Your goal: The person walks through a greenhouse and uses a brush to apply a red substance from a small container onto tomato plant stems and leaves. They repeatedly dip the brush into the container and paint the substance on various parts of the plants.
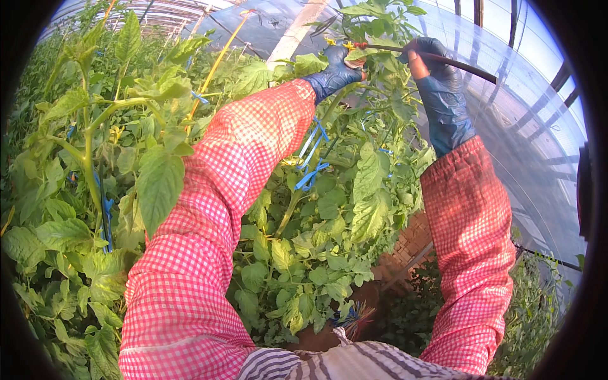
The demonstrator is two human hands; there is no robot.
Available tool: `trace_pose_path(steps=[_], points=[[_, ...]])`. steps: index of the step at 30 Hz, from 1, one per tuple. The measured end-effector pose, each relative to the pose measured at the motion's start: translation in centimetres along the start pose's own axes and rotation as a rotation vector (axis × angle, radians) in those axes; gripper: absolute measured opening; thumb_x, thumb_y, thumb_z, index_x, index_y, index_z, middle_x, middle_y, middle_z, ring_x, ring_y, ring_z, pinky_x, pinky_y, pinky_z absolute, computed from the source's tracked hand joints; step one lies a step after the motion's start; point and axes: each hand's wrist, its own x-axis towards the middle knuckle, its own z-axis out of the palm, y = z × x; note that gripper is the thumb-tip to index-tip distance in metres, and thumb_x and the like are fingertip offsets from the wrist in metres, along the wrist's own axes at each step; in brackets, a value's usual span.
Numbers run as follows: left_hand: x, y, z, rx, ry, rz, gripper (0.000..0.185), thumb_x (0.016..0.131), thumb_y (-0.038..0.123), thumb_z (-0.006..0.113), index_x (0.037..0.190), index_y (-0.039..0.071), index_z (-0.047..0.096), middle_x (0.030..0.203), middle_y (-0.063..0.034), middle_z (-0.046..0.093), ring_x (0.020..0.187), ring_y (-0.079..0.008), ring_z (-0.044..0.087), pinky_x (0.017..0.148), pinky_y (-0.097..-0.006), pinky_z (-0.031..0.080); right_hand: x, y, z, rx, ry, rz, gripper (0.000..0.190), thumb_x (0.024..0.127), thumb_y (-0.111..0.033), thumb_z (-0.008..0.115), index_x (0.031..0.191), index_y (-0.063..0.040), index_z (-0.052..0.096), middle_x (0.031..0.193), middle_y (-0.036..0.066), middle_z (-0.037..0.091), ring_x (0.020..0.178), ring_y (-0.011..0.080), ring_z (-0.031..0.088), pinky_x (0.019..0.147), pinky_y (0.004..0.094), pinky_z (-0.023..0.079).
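Both my hands wear blue gloves with bare fingertips showing, below red-and-white checked sleeves. My left hand (338,71) is raised at the top of a tomato plant (370,175), its fingers curled around something by yellow tomato flowers (349,45); leaves and the glove hide what it grips. At the upper right my right hand (430,59) is closed on a thin dark stick (456,62). The stick's reddish tip lies beside the flowers and my left hand. Blue ties (311,175) hang on the plant below my left forearm.
Dense tomato plants (88,152) fill the left side, with a yellow string (218,61) rising among them. A pale post (297,33) stands behind my left hand. Plastic greenhouse sheeting (513,123) curves along the right. Colored strings (356,319) hang near my waist.
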Motion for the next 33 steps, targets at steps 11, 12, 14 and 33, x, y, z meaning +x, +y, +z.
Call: trace_pose_path(steps=[11,12,14,33], points=[[0.2,0.5,1.2,-0.08,0.026,-0.02,0.045,0.065,0.01,0.078,0.104,0.004,0.058,0.095,-0.0031,0.061,0.086,-0.0123,0.058,0.077,-0.0284,0.049,0.5,-2.3,1.7,-0.058,-0.029,-0.037,0.013,0.089,-0.011,0.06,0.099,-0.005,0.061,0.08,-0.001,0.055,0.075,0.0067,0.049,0.067,0.0229,0.041],[0.3,0.9,1.3,-0.046,0.016,-0.04,0.046,0.064,0.01,0.078,0.105,0.004,0.058,0.096,-0.0035,0.061,0.087,-0.0127,0.058,0.077,-0.0286,0.049,0.4,-2.6,1.6,-0.046,-0.024,-0.014,0.013,0.089,-0.011,0.06,0.099,-0.004,0.061,0.079,-0.002,0.055,0.074,0.0066,0.049,0.067,0.023,0.041],[0.4,1.3,1.3,-0.026,-0.001,-0.001,0.049,0.064,0.01,0.078,0.108,0.004,0.057,0.098,-0.0043,0.061,0.089,-0.0133,0.058,0.078,-0.029,0.05,0.5,-2.8,1.6,-0.114,-0.056,0.01,0.016,0.089,-0.016,0.061,0.101,-0.005,0.06,0.087,0.001,0.059,0.082,0.0096,0.052,0.074,0.0254,0.042],[-0.1,0.7,0.7,0.106,0.071,-0.007,0.05,0.06,0.017,0.081,0.103,0.005,0.059,0.092,-0.0037,0.063,0.084,-0.0156,0.06,0.077,-0.0296,0.05,1.4,-0.4,3.0,-0.042,0.026,0.054,0.013,0.09,-0.013,0.06,0.1,-0.005,0.061,0.089,-0.002,0.059,0.084,0.0073,0.051,0.074,0.0227,0.04]])
